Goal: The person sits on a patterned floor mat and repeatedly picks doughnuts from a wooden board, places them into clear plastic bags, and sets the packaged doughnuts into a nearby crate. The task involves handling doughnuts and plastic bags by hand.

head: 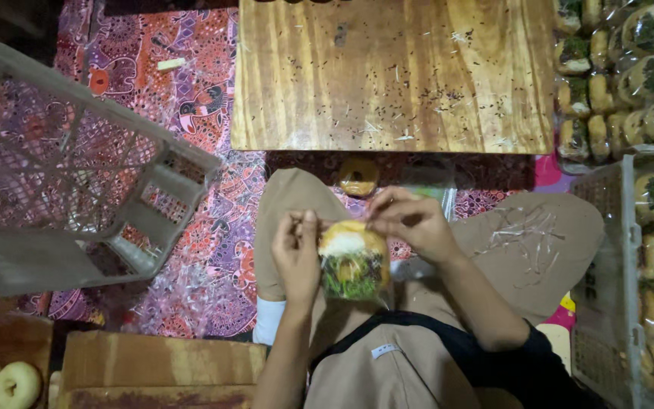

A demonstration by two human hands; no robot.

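Fingers of the left hand point(297, 254) and right hand point(410, 222) pinch the top of a bagged filled bun point(353, 261), which hangs between them at frame centre.

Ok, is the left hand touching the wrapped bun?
Touching. The head view shows the left hand with its fingers pinching the top edge of the wrapped bun, opposite the right hand.

Wood board point(395, 76) w/ crumbs point(448, 98)

Home food-packing floor, wrapped buns point(649, 83), plastic crate point(77, 182), patterned mat point(213, 189)
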